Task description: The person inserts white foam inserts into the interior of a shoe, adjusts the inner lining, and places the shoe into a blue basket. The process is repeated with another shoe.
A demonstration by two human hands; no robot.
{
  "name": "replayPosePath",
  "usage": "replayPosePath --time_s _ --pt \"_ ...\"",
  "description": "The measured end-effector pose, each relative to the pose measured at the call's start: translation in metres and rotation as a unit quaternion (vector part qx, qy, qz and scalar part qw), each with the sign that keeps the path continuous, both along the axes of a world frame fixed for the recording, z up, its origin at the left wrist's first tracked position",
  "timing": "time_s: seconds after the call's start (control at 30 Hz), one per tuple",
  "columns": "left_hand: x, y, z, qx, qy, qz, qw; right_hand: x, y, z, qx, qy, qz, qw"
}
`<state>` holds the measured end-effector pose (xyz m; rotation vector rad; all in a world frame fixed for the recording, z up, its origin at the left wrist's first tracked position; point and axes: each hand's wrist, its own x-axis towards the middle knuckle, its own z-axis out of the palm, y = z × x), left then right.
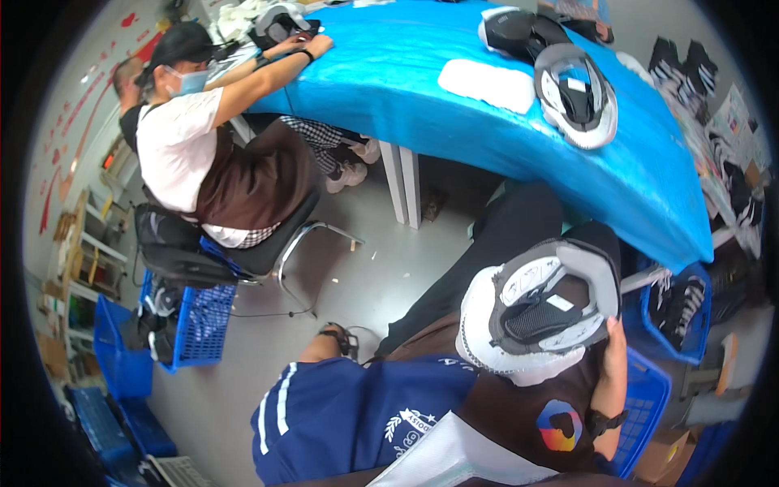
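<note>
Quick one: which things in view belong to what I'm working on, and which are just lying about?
Belongs to it:
- White-and-grey padded piece on your lap
- Your right hand, gripping its edge

Apparently just lying about:
- Similar padded piece on the blue-covered table
- Flat white piece beside it
- Blue basket on the floor

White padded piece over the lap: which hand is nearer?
Right. Right hand is at the right edge of the padded piece; left arm hangs well to its left, hand not clearly visible.
</note>
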<state>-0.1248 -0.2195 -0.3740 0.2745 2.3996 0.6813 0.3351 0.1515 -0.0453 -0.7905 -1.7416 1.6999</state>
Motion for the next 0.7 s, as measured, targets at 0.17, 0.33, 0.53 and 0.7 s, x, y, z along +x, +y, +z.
replayPosePath --time_s 0.17,0.33,0.53,0.7 --pt "-0.037 0.011 -0.022 -0.001 0.062 0.064 0.996 0.018 0.001 -0.013 -0.046 0.018 -0.042 0.998" --pt "-0.002 0.091 0.007 0.051 -0.224 -0.1 0.968 0.018 -0.009 -0.029 -0.01 0.087 -0.033 0.996" --pt "0.02 0.126 0.02 0.076 -0.251 -0.228 0.938 0.008 -0.013 -0.018 -0.09 0.081 -0.019 0.992" --pt "-0.011 0.096 0.002 0.029 -0.238 -0.047 0.97 -0.004 -0.024 -0.004 -0.143 0.099 -0.02 0.985"
